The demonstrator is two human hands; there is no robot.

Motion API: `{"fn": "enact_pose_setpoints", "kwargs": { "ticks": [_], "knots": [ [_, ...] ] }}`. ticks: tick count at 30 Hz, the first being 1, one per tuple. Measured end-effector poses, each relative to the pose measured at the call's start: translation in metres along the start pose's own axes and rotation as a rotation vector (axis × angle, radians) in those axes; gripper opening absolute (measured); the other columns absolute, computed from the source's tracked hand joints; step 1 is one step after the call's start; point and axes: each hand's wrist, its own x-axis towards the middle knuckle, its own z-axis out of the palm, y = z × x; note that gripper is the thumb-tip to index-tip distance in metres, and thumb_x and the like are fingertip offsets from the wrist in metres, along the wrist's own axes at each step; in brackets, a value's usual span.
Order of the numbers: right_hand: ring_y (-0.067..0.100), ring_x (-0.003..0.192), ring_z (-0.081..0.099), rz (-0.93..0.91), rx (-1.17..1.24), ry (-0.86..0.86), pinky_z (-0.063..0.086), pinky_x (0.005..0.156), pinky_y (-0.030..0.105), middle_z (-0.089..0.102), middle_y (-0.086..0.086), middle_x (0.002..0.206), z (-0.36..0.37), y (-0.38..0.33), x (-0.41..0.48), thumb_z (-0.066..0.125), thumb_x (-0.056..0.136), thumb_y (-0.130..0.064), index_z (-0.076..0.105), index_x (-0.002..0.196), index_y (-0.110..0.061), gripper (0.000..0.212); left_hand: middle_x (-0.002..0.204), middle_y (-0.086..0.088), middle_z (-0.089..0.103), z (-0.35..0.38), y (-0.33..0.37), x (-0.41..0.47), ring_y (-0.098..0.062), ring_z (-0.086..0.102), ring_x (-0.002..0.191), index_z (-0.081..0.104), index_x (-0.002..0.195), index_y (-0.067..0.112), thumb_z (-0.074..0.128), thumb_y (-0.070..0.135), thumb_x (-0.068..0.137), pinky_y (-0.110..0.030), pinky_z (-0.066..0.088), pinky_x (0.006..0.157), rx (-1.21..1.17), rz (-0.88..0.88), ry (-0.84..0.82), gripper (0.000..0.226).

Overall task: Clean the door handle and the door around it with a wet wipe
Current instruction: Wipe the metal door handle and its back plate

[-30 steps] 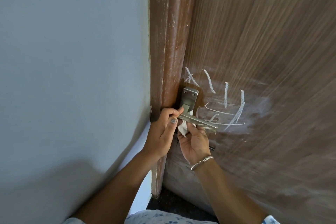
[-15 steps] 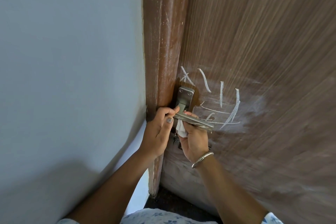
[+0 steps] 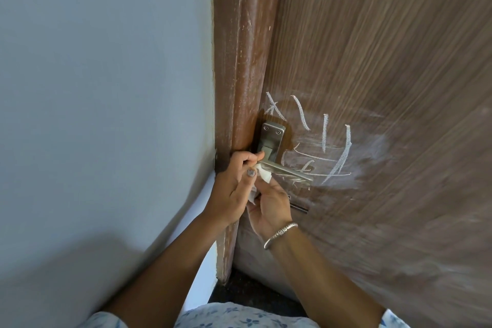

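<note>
The silver lever door handle (image 3: 288, 171) sticks out from its screwed plate (image 3: 272, 136) at the left edge of the brown wood-grain door (image 3: 386, 61). White chalk scribbles and smears (image 3: 336, 152) cover the door to the right of the handle. My left hand (image 3: 233, 185) is curled at the handle's inner end, index fingertip on the neck and thumb against the white wet wipe (image 3: 264, 175). My right hand (image 3: 271, 204), with a silver bracelet on its wrist, is just under the lever and holds the wipe up against its underside. Part of the wipe is hidden between my hands.
The reddish-brown door frame (image 3: 239, 61) runs down just left of the handle, with a pale blue wall (image 3: 106, 88) beyond it. A small dark bolt (image 3: 299, 207) juts from the door below the lever. Dark floor (image 3: 253, 297) shows at the door's foot.
My right hand has slipped a little lower under the lever and more of the wipe shows between my hands. My left hand stays at the handle's inner end.
</note>
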Motion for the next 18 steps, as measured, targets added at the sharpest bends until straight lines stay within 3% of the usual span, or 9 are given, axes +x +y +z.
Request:
{"fn": "enact_pose_setpoints", "kwargs": {
  "ticks": [2, 4, 6, 7, 8, 10, 13, 16, 18],
  "knots": [
    [0.014, 0.076, 0.068, 0.015, 0.039, -0.006, 0.054, 0.068, 0.026, 0.068, 0.008, 0.086, 0.006, 0.001, -0.001, 0.050, 0.094, -0.010, 0.062, 0.113, -0.005, 0.022, 0.133, 0.007, 0.054, 0.001, -0.001, -0.002, -0.004, 0.053, 0.119, 0.044, 0.117, 0.013, 0.030, 0.066, 0.088, -0.022, 0.047, 0.092, 0.007, 0.018, 0.012, 0.062],
    [0.022, 0.094, 0.064, 0.043, 0.046, -0.014, 0.050, 0.085, 0.035, 0.064, 0.009, 0.098, 0.007, 0.003, -0.003, 0.047, 0.096, -0.015, 0.056, 0.122, -0.006, 0.029, 0.134, 0.015, 0.050, 0.004, -0.001, -0.005, -0.001, 0.051, 0.120, 0.042, 0.122, 0.020, 0.031, 0.065, 0.088, -0.016, 0.044, 0.092, 0.054, 0.050, 0.013, 0.058],
    [0.021, 0.101, 0.061, 0.038, -0.060, -0.007, 0.046, 0.091, 0.040, 0.061, 0.013, 0.111, 0.011, 0.002, -0.008, 0.045, 0.096, -0.022, 0.054, 0.124, -0.014, 0.031, 0.134, 0.019, 0.047, 0.006, 0.000, -0.009, 0.002, 0.049, 0.121, 0.038, 0.127, 0.025, 0.031, 0.065, 0.088, -0.014, 0.042, 0.094, 0.100, 0.085, 0.024, 0.056],
    [0.018, 0.102, 0.061, -0.038, -0.274, 0.023, 0.045, 0.093, 0.039, 0.059, 0.014, 0.121, 0.012, 0.001, -0.009, 0.045, 0.095, -0.025, 0.054, 0.122, -0.019, 0.029, 0.134, 0.016, 0.047, 0.007, 0.000, -0.010, 0.003, 0.047, 0.121, 0.037, 0.127, 0.024, 0.031, 0.065, 0.088, -0.013, 0.040, 0.095, 0.105, 0.102, 0.043, 0.057],
    [0.017, 0.107, 0.059, -0.162, -0.640, 0.035, 0.044, 0.095, 0.035, 0.057, 0.012, 0.128, 0.012, 0.000, -0.010, 0.044, 0.095, -0.026, 0.051, 0.125, -0.022, 0.031, 0.133, 0.012, 0.049, 0.008, 0.000, -0.010, 0.005, 0.046, 0.121, 0.037, 0.127, 0.019, 0.031, 0.064, 0.089, -0.013, 0.039, 0.095, 0.100, 0.113, 0.062, 0.059],
    [0.017, 0.115, 0.055, -0.483, -1.189, 0.145, 0.042, 0.094, 0.028, 0.053, 0.004, 0.133, 0.006, 0.001, -0.004, 0.040, 0.095, -0.029, 0.039, 0.137, -0.020, 0.043, 0.131, 0.008, 0.051, 0.009, 0.002, -0.009, 0.008, 0.047, 0.119, 0.039, 0.124, 0.010, 0.030, 0.064, 0.089, -0.010, 0.039, 0.093, 0.095, 0.113, 0.085, 0.065],
    [0.019, 0.116, 0.054, -0.504, -1.398, 0.144, 0.044, 0.091, 0.029, 0.046, 0.002, 0.138, 0.004, 0.012, -0.001, 0.036, 0.096, -0.032, 0.030, 0.140, -0.017, 0.047, 0.131, 0.013, 0.050, 0.008, 0.002, -0.008, 0.008, 0.050, 0.115, 0.038, 0.124, 0.010, 0.029, 0.066, 0.088, -0.009, 0.041, 0.090, 0.105, 0.100, 0.067, 0.067],
    [0.016, 0.114, 0.054, -0.449, -1.389, 0.182, 0.044, 0.091, 0.026, 0.049, -0.001, 0.133, -0.002, 0.015, 0.009, 0.037, 0.095, -0.037, 0.031, 0.139, -0.020, 0.047, 0.132, 0.018, 0.047, 0.007, 0.001, -0.008, 0.012, 0.048, 0.115, 0.037, 0.125, 0.011, 0.026, 0.069, 0.086, -0.010, 0.042, 0.088, 0.133, 0.086, 0.051, 0.071],
    [0.016, 0.112, 0.056, -0.261, -1.042, 0.215, 0.044, 0.091, 0.023, 0.053, 0.000, 0.128, 0.003, 0.010, 0.007, 0.039, 0.095, -0.038, 0.033, 0.137, -0.019, 0.047, 0.130, 0.021, 0.047, 0.007, 0.000, -0.007, 0.013, 0.048, 0.114, 0.038, 0.123, 0.010, 0.025, 0.070, 0.086, -0.009, 0.043, 0.087, 0.139, 0.087, 0.064, 0.072]
  ]
}}
